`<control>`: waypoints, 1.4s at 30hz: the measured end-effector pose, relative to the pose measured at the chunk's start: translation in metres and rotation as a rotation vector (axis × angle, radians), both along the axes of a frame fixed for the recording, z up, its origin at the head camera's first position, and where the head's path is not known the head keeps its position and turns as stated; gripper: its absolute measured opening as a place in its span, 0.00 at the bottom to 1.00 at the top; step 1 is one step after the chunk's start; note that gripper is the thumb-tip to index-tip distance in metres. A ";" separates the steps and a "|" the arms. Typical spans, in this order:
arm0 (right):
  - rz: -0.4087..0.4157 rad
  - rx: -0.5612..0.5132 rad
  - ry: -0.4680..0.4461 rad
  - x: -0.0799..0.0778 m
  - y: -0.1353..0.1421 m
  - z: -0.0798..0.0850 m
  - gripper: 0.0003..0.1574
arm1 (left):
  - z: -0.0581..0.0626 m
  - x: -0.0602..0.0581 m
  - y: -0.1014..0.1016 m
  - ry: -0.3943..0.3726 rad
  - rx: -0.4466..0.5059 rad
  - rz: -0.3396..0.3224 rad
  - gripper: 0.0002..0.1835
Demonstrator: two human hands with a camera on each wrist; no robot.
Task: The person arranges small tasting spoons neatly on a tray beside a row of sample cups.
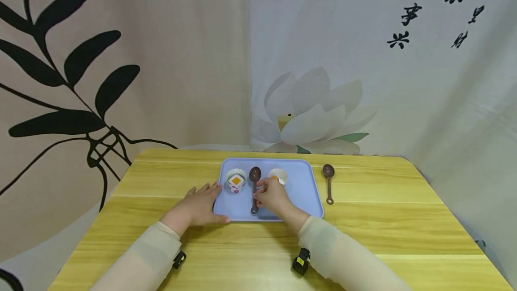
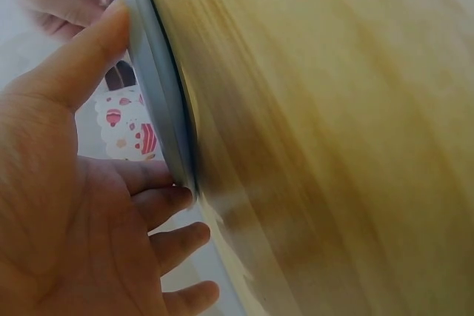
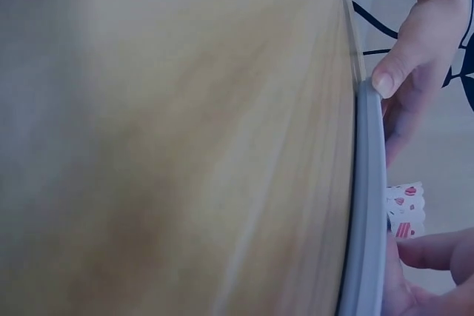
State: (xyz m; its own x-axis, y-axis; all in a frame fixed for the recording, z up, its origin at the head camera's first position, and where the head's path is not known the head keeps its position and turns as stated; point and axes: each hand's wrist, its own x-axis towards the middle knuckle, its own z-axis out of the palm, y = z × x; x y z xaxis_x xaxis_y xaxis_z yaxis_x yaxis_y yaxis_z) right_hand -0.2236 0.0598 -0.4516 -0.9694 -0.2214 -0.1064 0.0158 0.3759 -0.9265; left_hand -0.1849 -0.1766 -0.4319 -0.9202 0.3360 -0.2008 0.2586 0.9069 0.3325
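In the head view, my left hand (image 1: 199,206) lies at the left end of a light blue tray (image 1: 295,208), fingers spread and thumb along the front rim. Its fingertips touch the tray edge in the left wrist view. My right hand (image 1: 275,197) reaches over the tray and pinches the handle of a brown spoon (image 1: 255,174), which lies lengthwise with its bowl pointing away. Left of that spoon stands a cupcake in a patterned paper cup (image 1: 236,182), with an orange diamond on top. Behind my right hand, a second white, scalloped cup (image 1: 278,174) is partly hidden.
Another brown spoon (image 1: 329,178) lies on the wooden table (image 1: 363,237), to the right of the tray. Printed curtains (image 1: 194,57) hang behind the table.
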 end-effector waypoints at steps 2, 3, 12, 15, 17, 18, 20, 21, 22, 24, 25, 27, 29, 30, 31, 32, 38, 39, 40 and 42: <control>-0.003 0.005 -0.002 0.000 0.000 -0.001 0.19 | 0.000 0.000 0.000 0.000 -0.001 -0.001 0.60; -0.004 0.009 -0.004 0.000 -0.001 -0.001 0.19 | 0.001 0.000 0.000 0.000 -0.002 -0.001 0.60; -0.014 0.066 -0.008 -0.003 -0.004 -0.001 0.18 | 0.000 0.001 -0.002 0.006 0.002 -0.003 0.61; -0.010 0.098 0.007 -0.002 -0.005 0.000 0.17 | -0.001 0.001 -0.003 0.007 0.002 -0.005 0.60; -0.003 0.116 0.018 -0.002 -0.006 0.001 0.17 | -0.001 0.001 -0.003 0.011 0.001 -0.007 0.60; -0.003 0.125 0.021 -0.002 -0.006 0.001 0.17 | -0.001 0.001 -0.004 0.014 0.000 -0.007 0.60; -0.001 0.138 0.029 -0.002 -0.007 0.002 0.16 | -0.001 0.001 -0.004 0.017 -0.003 -0.007 0.60; -0.001 0.142 0.033 -0.002 -0.007 0.001 0.16 | -0.001 0.001 -0.004 0.018 -0.003 -0.007 0.60; 0.000 0.145 0.036 -0.002 -0.007 0.001 0.16 | -0.001 0.002 -0.004 0.018 -0.004 -0.007 0.60; 0.001 0.154 0.045 -0.002 -0.008 0.001 0.16 | -0.001 0.002 -0.004 0.015 -0.003 -0.005 0.59; 0.002 0.156 0.047 -0.002 -0.008 0.001 0.16 | -0.001 0.002 -0.003 0.013 -0.001 -0.004 0.59; 0.007 0.164 0.053 -0.001 -0.008 0.001 0.16 | 0.000 0.002 -0.003 0.013 -0.003 -0.003 0.59; 0.012 0.174 0.053 -0.001 -0.008 0.001 0.17 | 0.000 0.002 -0.003 0.012 -0.003 -0.004 0.59; 0.012 0.178 0.053 -0.001 -0.008 0.001 0.17 | 0.000 0.002 -0.002 0.012 -0.004 -0.007 0.59; 0.014 0.181 0.053 -0.001 -0.007 0.001 0.18 | 0.000 0.002 -0.002 0.012 -0.007 -0.009 0.59; 0.014 0.183 0.054 -0.001 -0.007 0.001 0.18 | 0.000 0.001 -0.002 0.013 -0.009 -0.011 0.59; 0.016 0.177 0.054 -0.001 -0.004 0.000 0.18 | -0.001 0.000 -0.001 0.009 -0.012 -0.016 0.60; 0.019 0.175 0.056 -0.001 -0.004 0.000 0.17 | -0.001 0.000 -0.001 0.008 -0.012 -0.017 0.60; 0.021 0.173 0.058 -0.001 -0.004 -0.001 0.17 | -0.001 0.000 -0.001 0.008 -0.012 -0.018 0.60; 0.022 0.169 0.057 -0.001 -0.003 -0.001 0.17 | -0.001 -0.001 -0.001 0.005 -0.010 -0.018 0.60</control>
State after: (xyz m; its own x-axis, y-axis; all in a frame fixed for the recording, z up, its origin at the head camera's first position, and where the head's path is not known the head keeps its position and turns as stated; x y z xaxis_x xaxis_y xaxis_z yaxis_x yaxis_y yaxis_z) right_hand -0.2243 0.0564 -0.4525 -0.9701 -0.2260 -0.0887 -0.0449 0.5262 -0.8491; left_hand -0.1856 -0.1780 -0.4326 -0.9151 0.3506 -0.1992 0.2767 0.9053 0.3223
